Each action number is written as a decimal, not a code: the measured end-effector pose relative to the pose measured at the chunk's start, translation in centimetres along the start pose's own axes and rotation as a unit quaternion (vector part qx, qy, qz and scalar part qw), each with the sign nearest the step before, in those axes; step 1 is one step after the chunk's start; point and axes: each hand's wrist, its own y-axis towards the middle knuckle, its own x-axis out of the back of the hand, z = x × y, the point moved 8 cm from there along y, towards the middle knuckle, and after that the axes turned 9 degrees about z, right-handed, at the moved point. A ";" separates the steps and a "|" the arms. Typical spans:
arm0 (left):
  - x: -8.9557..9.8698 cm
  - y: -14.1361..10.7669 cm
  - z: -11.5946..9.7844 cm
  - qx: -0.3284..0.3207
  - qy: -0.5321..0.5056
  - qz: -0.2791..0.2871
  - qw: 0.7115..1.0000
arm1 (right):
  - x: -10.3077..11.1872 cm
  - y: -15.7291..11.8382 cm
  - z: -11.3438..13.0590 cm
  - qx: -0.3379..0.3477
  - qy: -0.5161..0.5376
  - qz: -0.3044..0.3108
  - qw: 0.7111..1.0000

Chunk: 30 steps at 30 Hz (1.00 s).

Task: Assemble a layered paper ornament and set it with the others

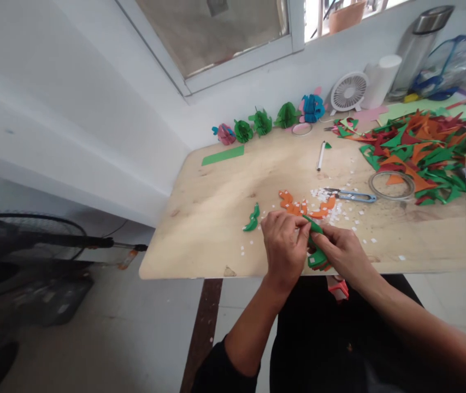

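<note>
Near the table's front edge, my right hand [347, 254] is closed on a curved green paper cutout [318, 259] that bears a small white square. Orange edges show beneath the green paper. My left hand [285, 245] pinches the upper end of the same paper, its fingertips close to my right thumb. Just beyond the hands lie orange paper cutouts [294, 206] dotted with white squares. A wavy green cutout [252, 217] rests to the left. Small white squares [339, 213] are strewn around, by blue-handled thread snips [351, 195].
A heap of red, green and orange paper scraps [425, 142] covers the right side, with a tape roll [391, 185] before it. Folded paper figures [263, 121], a small fan [349, 91] and a bottle [417, 49] line the wall. A marker [321, 156] lies mid-table.
</note>
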 end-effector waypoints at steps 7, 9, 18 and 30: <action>-0.5 0.0 -0.9 -0.092 0.101 0.034 0.990 | -0.1 -0.3 0.0 -0.010 0.033 -0.005 0.999; -0.4 -0.2 -0.7 -0.088 0.101 0.010 0.991 | -0.2 -0.3 0.3 -0.009 0.045 -0.003 0.999; 1.2 -0.5 0.5 -0.017 0.115 -0.117 0.986 | -0.5 -0.5 0.3 -0.043 0.079 -0.003 0.996; 0.5 -0.3 -0.8 -0.042 0.044 -0.029 0.998 | 0.3 0.1 0.9 0.021 0.037 -0.008 0.999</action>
